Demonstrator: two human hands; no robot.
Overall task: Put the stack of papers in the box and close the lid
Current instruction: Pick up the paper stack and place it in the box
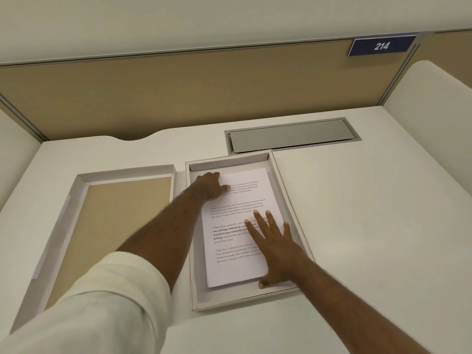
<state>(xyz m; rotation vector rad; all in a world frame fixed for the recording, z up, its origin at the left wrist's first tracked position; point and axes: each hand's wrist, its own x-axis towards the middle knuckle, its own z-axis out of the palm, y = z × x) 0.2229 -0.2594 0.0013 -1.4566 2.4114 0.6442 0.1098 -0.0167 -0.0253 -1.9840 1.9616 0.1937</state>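
Pressing the papers (236, 226) flat inside the open box (291, 200), we rest our right hand (274, 242) on them with fingers spread, gripping nothing; our left hand (212, 186) lies knuckled on their far corner. The lid (81, 200) sits upturned just left.

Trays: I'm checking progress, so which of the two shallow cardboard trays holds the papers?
The right tray, under both hands: the papers lie flat inside it. The left tray shows only its bare brown bottom.
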